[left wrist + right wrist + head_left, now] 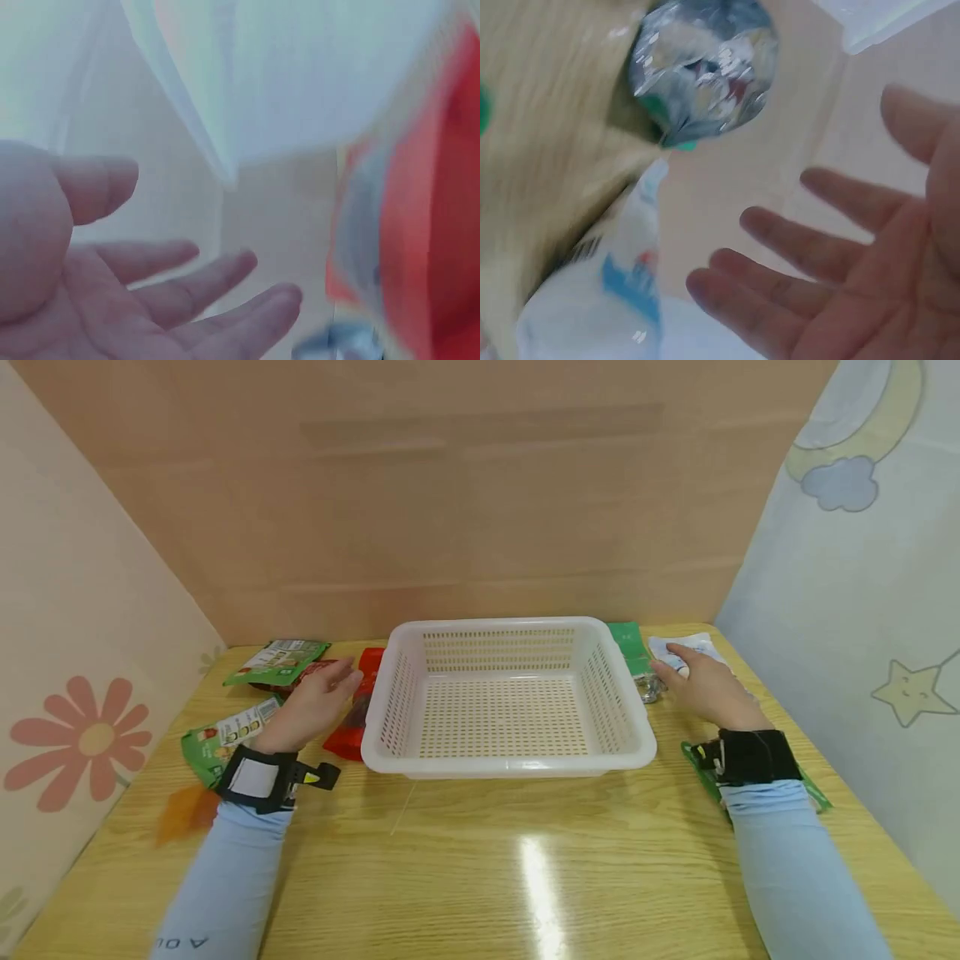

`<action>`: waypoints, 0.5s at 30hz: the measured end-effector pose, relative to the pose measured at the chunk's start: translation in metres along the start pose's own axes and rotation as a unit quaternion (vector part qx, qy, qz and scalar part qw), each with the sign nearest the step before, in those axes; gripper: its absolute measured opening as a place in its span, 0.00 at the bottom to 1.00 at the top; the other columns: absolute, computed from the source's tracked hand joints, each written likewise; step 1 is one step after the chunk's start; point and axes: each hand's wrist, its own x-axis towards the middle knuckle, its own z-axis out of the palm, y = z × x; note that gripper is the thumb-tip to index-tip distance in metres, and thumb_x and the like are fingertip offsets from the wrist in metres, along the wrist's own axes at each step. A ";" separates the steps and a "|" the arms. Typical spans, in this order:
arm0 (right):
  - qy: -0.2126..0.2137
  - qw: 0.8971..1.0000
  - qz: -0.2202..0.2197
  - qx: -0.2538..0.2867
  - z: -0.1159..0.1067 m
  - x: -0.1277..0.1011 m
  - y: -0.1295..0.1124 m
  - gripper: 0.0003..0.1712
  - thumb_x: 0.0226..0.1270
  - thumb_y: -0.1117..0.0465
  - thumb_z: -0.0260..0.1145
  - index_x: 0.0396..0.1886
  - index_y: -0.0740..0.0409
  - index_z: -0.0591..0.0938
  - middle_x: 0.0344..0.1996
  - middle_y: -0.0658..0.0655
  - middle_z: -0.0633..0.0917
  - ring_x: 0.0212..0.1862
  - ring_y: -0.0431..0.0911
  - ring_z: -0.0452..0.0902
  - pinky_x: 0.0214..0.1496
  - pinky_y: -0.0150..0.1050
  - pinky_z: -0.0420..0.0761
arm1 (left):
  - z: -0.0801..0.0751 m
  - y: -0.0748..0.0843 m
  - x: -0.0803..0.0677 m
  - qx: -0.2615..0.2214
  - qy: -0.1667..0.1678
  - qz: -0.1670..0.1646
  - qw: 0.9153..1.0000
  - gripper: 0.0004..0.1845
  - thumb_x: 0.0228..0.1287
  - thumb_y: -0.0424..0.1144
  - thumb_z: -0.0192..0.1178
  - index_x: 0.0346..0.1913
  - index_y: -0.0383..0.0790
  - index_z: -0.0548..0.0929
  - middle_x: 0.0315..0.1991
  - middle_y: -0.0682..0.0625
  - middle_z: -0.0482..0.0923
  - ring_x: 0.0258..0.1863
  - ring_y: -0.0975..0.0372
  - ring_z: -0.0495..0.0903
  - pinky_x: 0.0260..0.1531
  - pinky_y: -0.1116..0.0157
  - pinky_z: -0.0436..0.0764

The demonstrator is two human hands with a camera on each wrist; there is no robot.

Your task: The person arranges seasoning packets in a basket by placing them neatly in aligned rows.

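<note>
My left hand [311, 703] hangs over the left of the table with its fingers loosely extended, holding nothing. Nearest to it are a red packet [347, 742], partly behind the basket, and a dark red packet under a green packet [283, 658]. My right hand [714, 692] hovers with spread fingers by a white packet [703, 643] at the back right. In the right wrist view its palm is bare, with the white packet [600, 307] and a shiny silver end of a packet [705, 71] beside it. Whether its fingertips touch the white packet, I cannot tell.
Between the hands stands a white perforated plastic basket [510, 766]. A green-and-white packet [232, 733] and an orange item [183, 814] lie by the left wrist. Another green packet [816, 792] lies below the right wrist. A green packet [628, 642] adjoins the basket's right side.
</note>
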 end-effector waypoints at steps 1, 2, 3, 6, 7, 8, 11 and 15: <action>0.000 1.000 0.005 0.004 -0.002 0.003 -0.001 0.45 0.68 0.35 0.41 0.70 0.65 0.51 0.60 0.76 0.64 0.59 0.70 0.57 0.54 0.65 0.61 | 0.002 0.004 0.000 -0.038 -0.011 -0.006 0.999 0.41 0.65 0.62 0.44 0.72 0.41 0.47 0.67 0.40 0.57 0.60 0.46 0.66 0.53 0.47 0.69; 0.002 1.000 0.006 0.005 -0.006 0.007 -0.002 0.45 0.68 0.35 0.42 0.70 0.66 0.53 0.58 0.76 0.66 0.58 0.70 0.60 0.53 0.64 0.62 | 0.005 0.007 -0.001 -0.069 -0.021 -0.008 0.997 0.42 0.65 0.61 0.45 0.72 0.41 0.46 0.66 0.39 0.58 0.58 0.46 0.68 0.52 0.48 0.70; 0.002 1.000 0.006 0.008 -0.009 0.011 -0.002 0.45 0.68 0.36 0.42 0.69 0.67 0.54 0.57 0.76 0.67 0.57 0.69 0.62 0.52 0.63 0.64 | 0.008 0.010 -0.001 -0.093 -0.030 -0.011 0.995 0.42 0.65 0.60 0.46 0.72 0.42 0.45 0.65 0.39 0.59 0.56 0.47 0.70 0.50 0.49 0.72; -0.013 1.000 0.012 0.013 -0.020 0.030 0.000 0.47 0.66 0.35 0.44 0.67 0.70 0.57 0.56 0.76 0.68 0.55 0.68 0.65 0.51 0.61 0.66 | 0.018 0.017 0.000 -0.119 -0.049 -0.008 0.992 0.41 0.66 0.56 0.49 0.72 0.42 0.43 0.63 0.40 0.64 0.52 0.50 0.75 0.46 0.53 0.76; -0.025 0.999 0.018 0.016 -0.023 0.037 0.002 0.47 0.65 0.34 0.44 0.67 0.70 0.58 0.54 0.76 0.70 0.53 0.67 0.67 0.49 0.60 0.68 | 0.021 0.018 0.000 -0.117 -0.053 -0.004 0.992 0.41 0.66 0.55 0.49 0.72 0.41 0.43 0.62 0.39 0.65 0.51 0.50 0.75 0.45 0.54 0.77; -0.040 0.999 0.026 0.022 -0.025 0.044 0.004 0.48 0.65 0.33 0.45 0.66 0.71 0.59 0.53 0.75 0.71 0.51 0.66 0.69 0.48 0.58 0.70 | 0.024 0.019 0.001 -0.111 -0.055 -0.002 0.992 0.40 0.66 0.54 0.50 0.72 0.41 0.44 0.59 0.39 0.68 0.49 0.51 0.77 0.44 0.55 0.78; -0.097 0.992 0.064 0.047 -0.025 0.062 0.015 0.49 0.64 0.33 0.46 0.65 0.73 0.59 0.52 0.74 0.73 0.47 0.61 0.75 0.46 0.52 0.75 | 0.032 0.019 0.003 -0.129 -0.067 0.005 0.989 0.35 0.68 0.48 0.51 0.71 0.42 0.49 0.54 0.37 0.73 0.43 0.51 0.80 0.38 0.55 0.80; -0.135 0.986 0.095 0.037 -0.013 0.075 0.027 0.42 0.64 0.36 0.50 0.53 0.73 0.73 0.35 0.68 0.81 0.30 0.54 0.79 0.32 0.44 0.79 | 0.040 0.018 0.005 -0.169 -0.081 0.000 0.982 0.29 0.69 0.42 0.50 0.69 0.45 0.53 0.50 0.36 0.73 0.37 0.50 0.82 0.32 0.55 0.82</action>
